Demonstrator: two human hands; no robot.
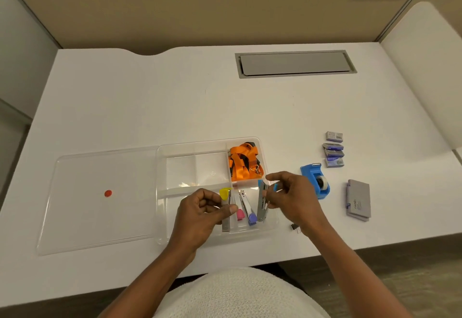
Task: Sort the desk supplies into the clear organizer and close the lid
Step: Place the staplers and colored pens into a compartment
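Note:
The clear organizer (pixel 195 147) lies open on the white desk, its lid (pixel 100 200) flat to the left with a red dot on it. Orange lanyards (pixel 243 162) fill the back right compartment. In the front compartment lie a pink stapler (pixel 240 214) and a purple stapler (pixel 250 214). My left hand (pixel 202 215) grips a yellow stapler (pixel 225 200) over the front compartment. My right hand (pixel 292 197) pinches a blue stapler (pixel 262 201) at the compartment's right end.
Right of the organizer stand a blue tape dispenser (pixel 316 180), several small staple boxes (pixel 334 150) and a grey flat case (pixel 358 200). A small black binder clip (pixel 295 227) lies by my right wrist. A grey cable hatch (pixel 295 64) sits at the back.

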